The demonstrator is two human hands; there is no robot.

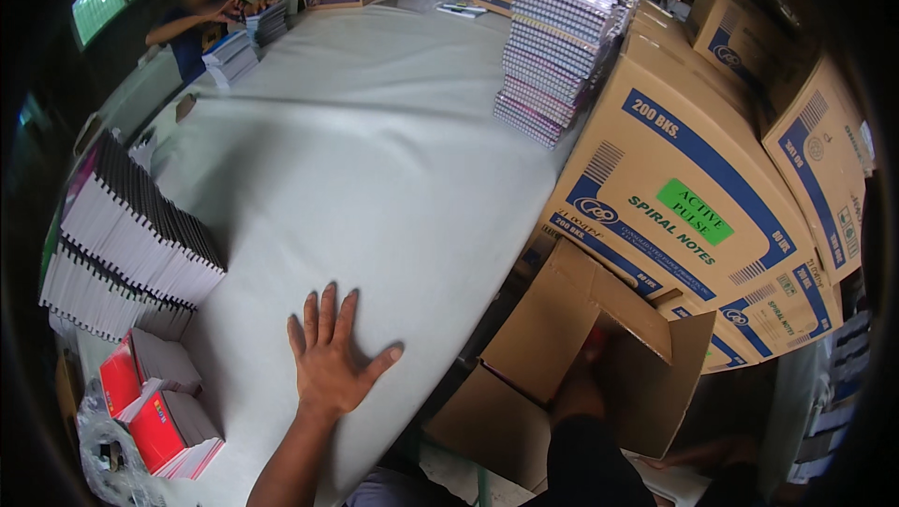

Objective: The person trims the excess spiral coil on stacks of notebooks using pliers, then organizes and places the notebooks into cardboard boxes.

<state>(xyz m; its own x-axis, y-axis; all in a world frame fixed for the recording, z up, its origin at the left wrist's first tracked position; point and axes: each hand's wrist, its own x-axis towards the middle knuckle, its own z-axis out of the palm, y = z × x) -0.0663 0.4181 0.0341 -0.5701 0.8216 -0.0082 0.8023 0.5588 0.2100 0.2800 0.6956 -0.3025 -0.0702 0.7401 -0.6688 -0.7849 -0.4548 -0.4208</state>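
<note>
Dark-sleeved and lowest in the view, the person's right arm plunges into an open brown corrugated cardboard carton standing on the floor just off the near right edge of the big table covered in pale grey cloth; the right hand itself is hidden behind the carton's raised flaps, so I cannot tell whether its fingers are spread, closed or gripping anything. On that table, close to the near edge, the left hand lies flat, palm down, fingers apart and thumb out to the right — holding nothing, only pressing on the cloth as if bracing. The carton looks light and fairly stiff in its walls but floppy at the flaps — I would judge it best taken by the body or under the base, not by a flap, and it would turn heavy if packed with notebooks. To the left of the table's near edge sit a few red-covered notebooks, and beyond them a fanned row of white spiral-bound notebooks with black wire spines. At the table's far right edge rises a tall stack of purple-and-white spiral notebooks, beside large sealed brown cartons with blue stripes. Another person in a dark blue shirt works at the far left corner.
</note>
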